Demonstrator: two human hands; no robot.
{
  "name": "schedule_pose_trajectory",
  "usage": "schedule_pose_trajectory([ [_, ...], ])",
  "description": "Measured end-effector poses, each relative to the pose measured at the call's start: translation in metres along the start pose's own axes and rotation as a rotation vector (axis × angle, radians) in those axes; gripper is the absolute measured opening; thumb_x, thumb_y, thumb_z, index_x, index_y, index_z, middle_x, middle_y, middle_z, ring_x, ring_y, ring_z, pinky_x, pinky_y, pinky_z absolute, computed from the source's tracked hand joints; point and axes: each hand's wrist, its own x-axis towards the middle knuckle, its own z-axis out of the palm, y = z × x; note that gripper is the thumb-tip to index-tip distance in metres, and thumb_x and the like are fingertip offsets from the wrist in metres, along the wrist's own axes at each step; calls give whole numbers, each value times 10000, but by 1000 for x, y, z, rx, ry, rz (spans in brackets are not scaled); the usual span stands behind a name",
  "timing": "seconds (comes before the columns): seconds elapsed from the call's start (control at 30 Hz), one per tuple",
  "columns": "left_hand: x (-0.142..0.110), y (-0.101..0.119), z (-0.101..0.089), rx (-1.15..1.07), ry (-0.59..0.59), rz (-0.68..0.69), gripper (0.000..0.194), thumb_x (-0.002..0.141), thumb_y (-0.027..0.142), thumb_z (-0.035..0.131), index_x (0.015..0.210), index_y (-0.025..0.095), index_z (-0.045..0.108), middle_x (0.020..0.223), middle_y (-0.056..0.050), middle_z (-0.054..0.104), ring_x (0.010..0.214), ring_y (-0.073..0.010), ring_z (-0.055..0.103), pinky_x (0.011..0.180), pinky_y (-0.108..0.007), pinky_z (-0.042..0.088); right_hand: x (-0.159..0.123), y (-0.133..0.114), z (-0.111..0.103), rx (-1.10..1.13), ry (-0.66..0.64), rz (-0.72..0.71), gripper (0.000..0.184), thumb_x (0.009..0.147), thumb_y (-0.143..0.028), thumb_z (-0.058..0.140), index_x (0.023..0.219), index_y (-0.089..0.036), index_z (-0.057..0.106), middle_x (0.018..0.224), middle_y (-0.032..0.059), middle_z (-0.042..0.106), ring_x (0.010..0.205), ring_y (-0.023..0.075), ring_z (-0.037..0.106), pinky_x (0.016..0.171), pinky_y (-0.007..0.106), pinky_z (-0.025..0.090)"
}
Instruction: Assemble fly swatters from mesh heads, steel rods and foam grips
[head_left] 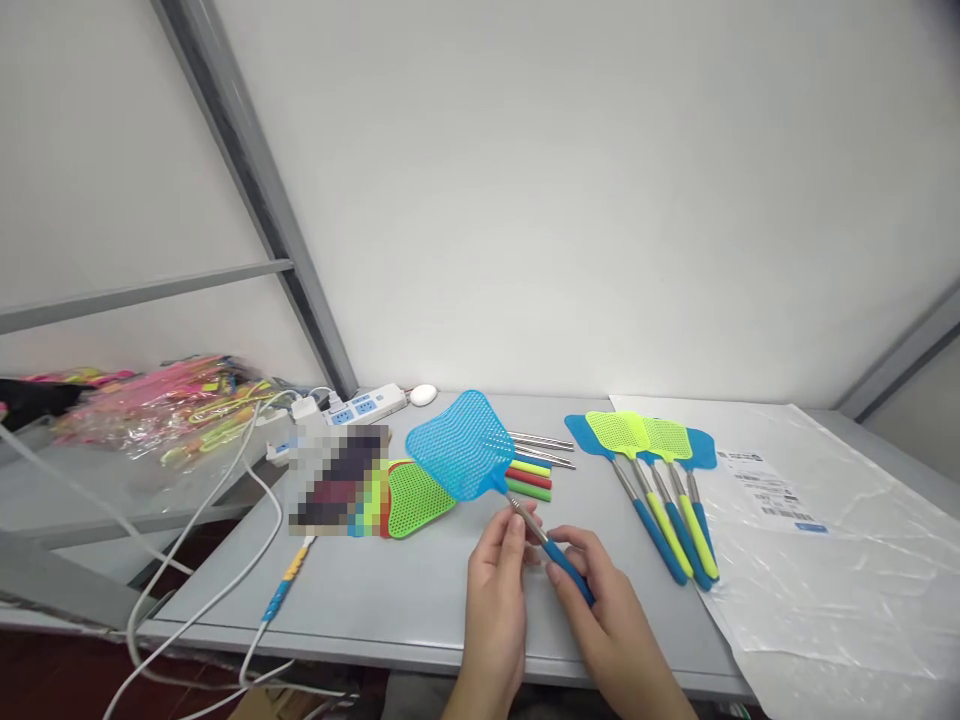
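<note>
A blue fly swatter (460, 444) with a mesh head, metal rod and blue grip is held over the grey table (375, 590), head tilted up to the left. My left hand (496, 590) pinches its metal rod just below the head. My right hand (600, 610) is wrapped round the blue grip. Under the raised head lie a green swatter head (417, 497) and several loose handles with coloured grips (529, 478).
Several assembled blue and yellow swatters (652, 470) lie in a row at the right, beside a clear plastic bag with a label (810, 540). A power strip (365, 405), white cables (217, 500) and a pile of pink packaged items (165, 400) are at the left.
</note>
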Motion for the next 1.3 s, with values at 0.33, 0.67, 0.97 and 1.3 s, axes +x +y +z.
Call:
schedule_pose_trajectory([
  [0.33, -5, 6, 9, 522, -313, 106, 268, 956, 441, 498, 1026, 226, 644, 1042, -45, 647, 979, -200, 568, 875, -292, 421, 12, 2, -73, -570, 479, 310, 368, 977, -444, 338, 1270, -277, 486, 1076, 68, 714, 847, 276, 694, 664, 335, 467],
  [0.67, -4, 7, 13, 699, -434, 206, 265, 977, 406, 454, 1067, 240, 640, 1057, -47, 642, 1004, -214, 579, 855, -315, 433, 36, 27, -104, -778, 468, 458, 357, 957, -264, 317, 1249, -166, 499, 973, 110, 688, 805, 264, 657, 627, 316, 387],
  [0.97, -2, 9, 15, 746, -472, 191, 275, 973, 415, 453, 1064, 236, 641, 1048, -54, 642, 1014, -225, 579, 869, -333, 432, 49, 45, -98, -839, 491, 356, 350, 920, -156, 379, 1183, -101, 602, 1087, 162, 580, 1012, 273, 581, 797, 322, 416],
  [1.3, -9, 10, 19, 719, -403, 217, 244, 957, 399, 468, 969, 230, 644, 985, -55, 644, 947, -227, 586, 818, -316, 437, 46, 46, -91, -896, 575, 334, 374, 899, -194, 469, 1257, -178, 575, 1122, 142, 579, 1045, 330, 514, 824, 434, 383],
])
